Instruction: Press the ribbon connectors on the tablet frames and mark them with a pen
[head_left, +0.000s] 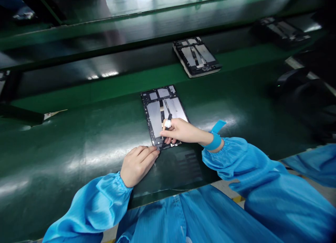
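An opened tablet housing (154, 113), silver plates in a black frame, lies on the green work surface in front of me. My right hand (181, 131) is closed around a slim black hand tool (170, 116) that looks like tweezers. Its lower tip points at the bottom edge of the housing; whether it touches is too small to tell. A small white piece (167, 123) sits at the fingers of that hand. At the housing's lower left corner, my left hand (139, 164) has its fingers pressed together against the edge, holding it. The left thumb is hidden.
A similar housing on a thicker pale base (197, 57) rests beyond, to the right. Another such unit (285, 29) is at the far right. A dark bar with a pointed metal tip (54, 114) juts in at left. A blue strap (214, 141) circles my right wrist.
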`<action>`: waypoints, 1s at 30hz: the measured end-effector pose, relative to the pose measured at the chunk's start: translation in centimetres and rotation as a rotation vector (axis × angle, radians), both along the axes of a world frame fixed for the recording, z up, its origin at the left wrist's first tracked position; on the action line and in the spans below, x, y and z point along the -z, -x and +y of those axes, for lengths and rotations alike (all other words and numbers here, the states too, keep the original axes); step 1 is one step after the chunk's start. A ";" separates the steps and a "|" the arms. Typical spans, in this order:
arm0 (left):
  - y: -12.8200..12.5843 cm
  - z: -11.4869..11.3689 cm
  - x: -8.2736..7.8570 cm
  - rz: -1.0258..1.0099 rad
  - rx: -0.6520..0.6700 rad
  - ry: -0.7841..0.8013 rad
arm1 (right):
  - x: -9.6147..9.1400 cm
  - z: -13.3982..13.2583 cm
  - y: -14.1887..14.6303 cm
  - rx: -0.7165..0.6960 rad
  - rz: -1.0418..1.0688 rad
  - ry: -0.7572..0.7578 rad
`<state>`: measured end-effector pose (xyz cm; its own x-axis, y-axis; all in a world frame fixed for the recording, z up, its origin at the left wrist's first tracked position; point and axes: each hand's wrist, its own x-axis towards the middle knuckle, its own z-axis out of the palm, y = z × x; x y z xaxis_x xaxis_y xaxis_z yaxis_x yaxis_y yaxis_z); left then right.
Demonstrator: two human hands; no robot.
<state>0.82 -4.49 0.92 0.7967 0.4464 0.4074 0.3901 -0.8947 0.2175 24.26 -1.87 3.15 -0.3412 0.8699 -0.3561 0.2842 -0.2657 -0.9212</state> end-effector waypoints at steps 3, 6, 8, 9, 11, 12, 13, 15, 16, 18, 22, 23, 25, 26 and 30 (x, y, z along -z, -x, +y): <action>0.0 -0.1 0.0 0.002 -0.004 -0.002 | 0.0 -0.1 -0.1 0.003 0.002 -0.010; 0.0 -0.2 -0.2 0.039 -0.004 -0.029 | 0.0 -0.1 -0.1 0.003 -0.009 -0.019; 0.1 -0.4 -0.4 0.099 0.009 -0.073 | 0.1 -0.1 0.0 -0.001 -0.021 -0.026; 0.2 -0.4 -0.5 0.132 0.016 -0.094 | 0.1 -0.1 0.0 -0.004 -0.027 -0.026; 0.3 -0.5 -0.7 0.182 0.029 -0.118 | 0.1 -0.2 0.0 0.003 -0.024 -0.020; 0.4 -0.4 -0.7 0.197 0.031 -0.117 | 0.1 -0.3 -0.2 0.021 -0.009 -0.020; 0.4 -0.4 -0.8 0.207 0.033 -0.108 | 0.1 -0.5 -0.4 0.052 0.013 -0.029; 0.5 -0.2 -0.7 0.209 0.031 -0.077 | 0.1 -1.1 -1.0 0.137 0.040 -0.081; 0.5 -0.1 -0.6 0.203 0.028 -0.061 | 0.0 -1.4 -1.4 0.173 0.029 -0.118; 0.5 0.1 -0.3 0.185 0.026 -0.033 | -0.1 -2.1 -2.1 0.201 -0.052 -0.215; 0.7 0.4 0.2 0.153 0.028 -0.013 | -0.4 -2.8 -2.7 0.131 -0.203 -0.396; 0.7 0.4 0.2 0.147 0.026 -0.015 | -0.4 -2.9 -2.6 0.113 -0.211 -0.415; 0.8 0.3 0.3 0.137 0.017 -0.023 | -0.4 -2.8 -2.5 0.093 -0.213 -0.418; 0.7 0.3 0.3 0.131 0.011 -0.030 | -0.4 -2.8 -2.4 0.093 -0.213 -0.414; 0.5 0.2 0.3 0.113 -0.010 -0.043 | -0.2 -2.9 -2.4 0.130 -0.152 -0.337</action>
<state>0.35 -4.31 0.64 0.8342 0.4382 0.3347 0.4185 -0.8984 0.1331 26.68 -4.76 3.35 -0.1853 0.9793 -0.0815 0.4083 0.0012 -0.9129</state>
